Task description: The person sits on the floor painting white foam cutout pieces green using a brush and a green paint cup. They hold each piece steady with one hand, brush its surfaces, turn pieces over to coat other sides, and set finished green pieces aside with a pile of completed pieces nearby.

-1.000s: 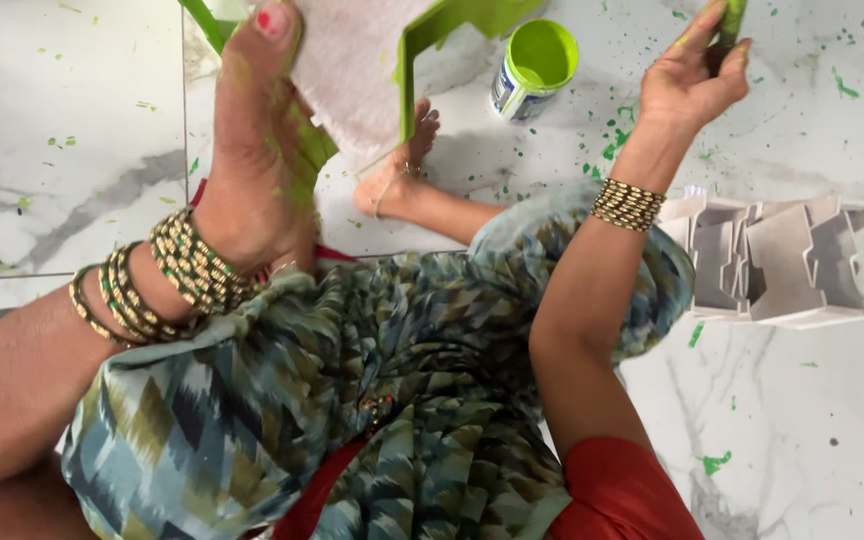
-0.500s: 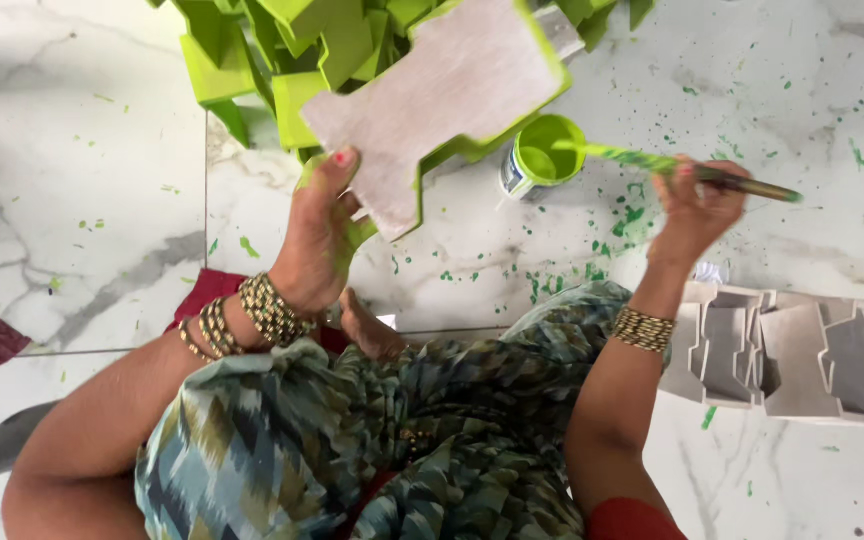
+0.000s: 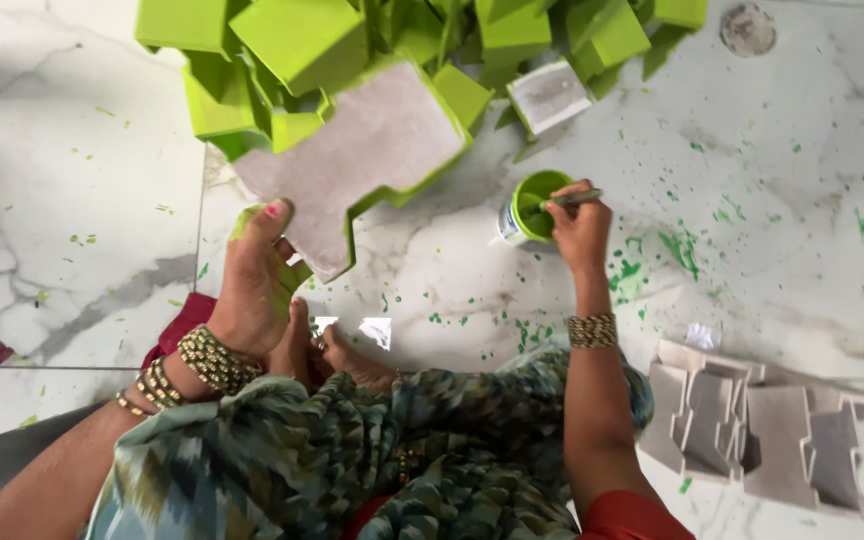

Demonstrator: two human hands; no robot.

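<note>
My left hand (image 3: 257,285) grips the lower left corner of a stepped cardboard piece (image 3: 362,160) with a grey face and green painted edges, held over the floor. My right hand (image 3: 580,225) holds a thin paintbrush (image 3: 577,198) whose tip is dipped into a small cup of green paint (image 3: 530,205) standing on the marble floor. Both wrists carry several gold bangles. I sit on the floor with a patterned green and blue cloth (image 3: 352,460) over my legs.
A heap of green painted cardboard shapes (image 3: 352,50) lies at the top. A row of unpainted grey shapes (image 3: 762,430) rests at lower right. Green paint spatter (image 3: 682,250) dots the marble floor. A round floor drain (image 3: 748,28) sits at top right.
The view has tilted so the green heap shows more. My right hand came in from the right and put the brush into the paint cup. The left hand lowered the stepped piece.
</note>
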